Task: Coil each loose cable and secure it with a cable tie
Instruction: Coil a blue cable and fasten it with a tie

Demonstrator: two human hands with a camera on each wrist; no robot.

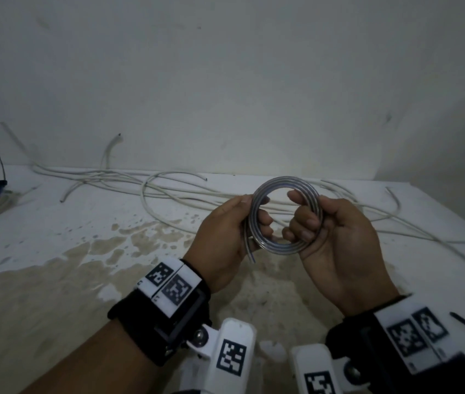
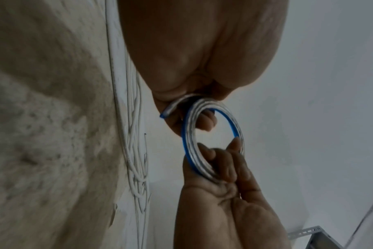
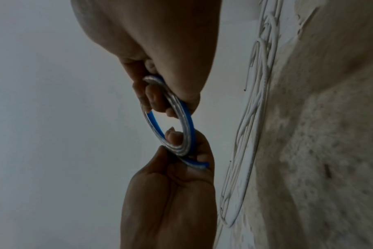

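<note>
We hold the coiled cable (image 1: 286, 214) up above the table (image 1: 55, 251), left hand (image 1: 227, 237) curled round its left side, right hand (image 1: 336, 240) round its right. We should keep the turns stacked flat and pin the free end (image 1: 249, 251) before reaching for a tie.

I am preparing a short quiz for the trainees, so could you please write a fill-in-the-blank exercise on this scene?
1. The coiled cable is held by ____ hands.
2. Its free end sticks out below the ____ hand.
3. The loose cables on the table are ____ in colour.
4. The right hand grips the coil with ____ fingers.

Missing words: both; left; white; curled
</note>
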